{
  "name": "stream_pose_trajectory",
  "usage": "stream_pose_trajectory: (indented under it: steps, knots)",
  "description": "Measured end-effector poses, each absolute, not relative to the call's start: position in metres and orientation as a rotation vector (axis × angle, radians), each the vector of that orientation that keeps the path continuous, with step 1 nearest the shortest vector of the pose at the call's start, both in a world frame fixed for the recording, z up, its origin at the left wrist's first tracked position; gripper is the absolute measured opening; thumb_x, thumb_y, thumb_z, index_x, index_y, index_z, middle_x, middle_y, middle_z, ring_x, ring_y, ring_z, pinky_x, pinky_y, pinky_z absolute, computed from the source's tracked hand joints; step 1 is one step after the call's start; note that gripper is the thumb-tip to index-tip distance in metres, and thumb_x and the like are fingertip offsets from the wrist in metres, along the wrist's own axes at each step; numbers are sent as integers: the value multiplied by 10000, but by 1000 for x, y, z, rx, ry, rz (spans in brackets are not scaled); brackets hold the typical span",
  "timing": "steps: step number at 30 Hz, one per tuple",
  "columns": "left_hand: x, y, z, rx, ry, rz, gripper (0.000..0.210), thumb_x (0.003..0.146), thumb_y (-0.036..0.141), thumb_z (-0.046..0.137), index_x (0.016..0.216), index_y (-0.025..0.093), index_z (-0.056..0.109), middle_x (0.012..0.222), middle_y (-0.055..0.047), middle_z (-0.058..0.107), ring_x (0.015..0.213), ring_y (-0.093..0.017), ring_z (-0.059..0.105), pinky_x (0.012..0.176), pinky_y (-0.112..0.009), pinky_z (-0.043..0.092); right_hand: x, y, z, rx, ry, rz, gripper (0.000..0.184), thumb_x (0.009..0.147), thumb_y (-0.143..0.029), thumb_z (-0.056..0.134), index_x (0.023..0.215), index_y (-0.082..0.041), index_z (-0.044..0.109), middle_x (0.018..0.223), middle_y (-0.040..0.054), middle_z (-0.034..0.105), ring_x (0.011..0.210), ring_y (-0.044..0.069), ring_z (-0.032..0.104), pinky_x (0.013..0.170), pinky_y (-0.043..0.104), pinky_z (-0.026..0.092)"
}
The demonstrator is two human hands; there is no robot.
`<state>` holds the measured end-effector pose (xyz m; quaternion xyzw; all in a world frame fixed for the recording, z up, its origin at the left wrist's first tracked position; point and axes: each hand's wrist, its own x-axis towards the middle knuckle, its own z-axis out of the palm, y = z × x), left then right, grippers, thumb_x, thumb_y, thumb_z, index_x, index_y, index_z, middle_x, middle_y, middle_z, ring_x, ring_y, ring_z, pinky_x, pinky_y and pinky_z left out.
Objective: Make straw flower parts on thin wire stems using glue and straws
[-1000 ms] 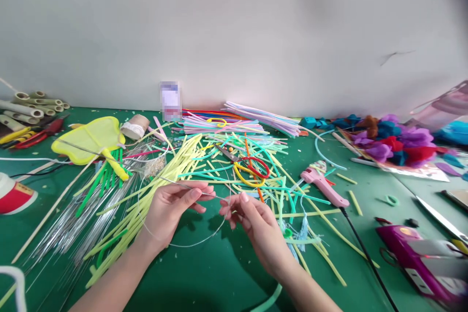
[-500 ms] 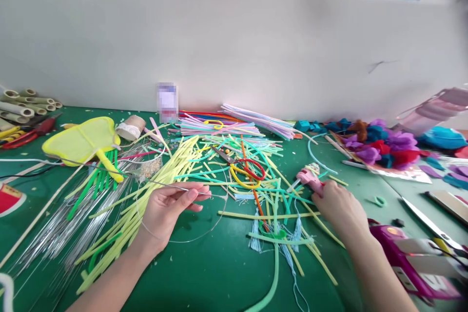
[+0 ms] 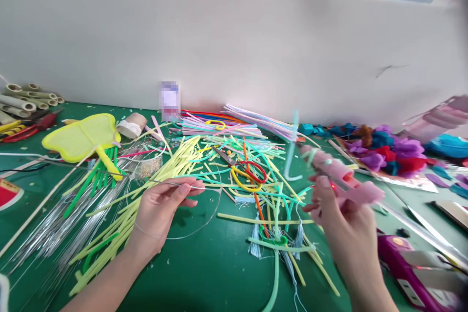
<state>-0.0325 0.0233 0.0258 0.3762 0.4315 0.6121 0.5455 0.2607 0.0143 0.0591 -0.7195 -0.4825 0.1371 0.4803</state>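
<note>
Head view: my left hand (image 3: 163, 209) pinches a thin, silvery metal wire (image 3: 179, 238) between thumb and forefinger; its round loop curves out over the green tabletop (image 3: 204, 273) and past my wrist. My right hand (image 3: 351, 229), well apart from the left, is wrapped around a pink plastic glue gun (image 3: 340, 175), raised above the table and blurred, with a small red light showing. A pale aqua fuzzy strand (image 3: 292, 151) hangs near its front; I can't tell whether it is stuck there.

For a neat job, I'd judge, the left pinch should be light but steady, so the loop keeps its round shape. The gun wants a firm grip, its nozzle, likely hot, turned away from my fingers and that strand clear of the tip.

As for writing, I can read none. The small upright card (image 3: 170, 101) against the pale board (image 3: 234, 48) is pixelated, and the red-and-white container (image 3: 9, 195) at the left edge is too cut off to make out.
</note>
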Motion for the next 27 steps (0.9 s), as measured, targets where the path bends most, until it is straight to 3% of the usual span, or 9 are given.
stream_pose_trajectory:
  steps: [3,6,11,18,22,27]
  knots:
    - [-34,24,26,902,1025,1475,165,752,346,862,858,226,821,857,-39,816,810,-191,780,588,-164,611,234,10,58,-1533,-1004,859,516,815,-688,643,874,-176,670,575,17,607,466,146,535,425,244,393]
    - [-35,26,25,898,1019,1483,159,750,344,864,850,229,819,852,-33,814,807,-187,778,586,-162,611,225,13,50,-1432,-917,1013,468,764,-622,745,799,-165,647,500,-18,531,448,105,454,413,211,341]
    - [-35,26,24,894,1011,1467,160,756,340,860,863,229,819,861,-35,816,807,-186,779,591,-163,614,234,16,40,-1611,-1018,843,445,772,-587,752,697,-171,611,471,-16,507,437,105,433,401,219,326]
    - [-34,27,22,951,1023,1479,125,802,327,824,880,229,816,874,-36,816,819,-186,779,593,-168,616,227,4,44,-1510,-1092,879,402,815,-532,727,653,-198,570,432,-36,468,397,102,409,388,227,324]
    - [-35,26,21,1117,1069,1500,94,861,308,769,897,236,817,899,-39,815,839,-193,778,611,-192,626,212,-7,39,-1539,-1284,884,375,833,-494,698,605,-208,614,433,-12,521,391,131,493,401,242,421]
    - [-33,22,23,1344,1185,1512,98,899,250,720,903,264,818,906,-4,815,806,-157,771,631,-183,626,207,-7,28,-1391,-1587,819,233,860,-397,673,717,-226,741,449,-11,591,346,143,520,354,243,441]
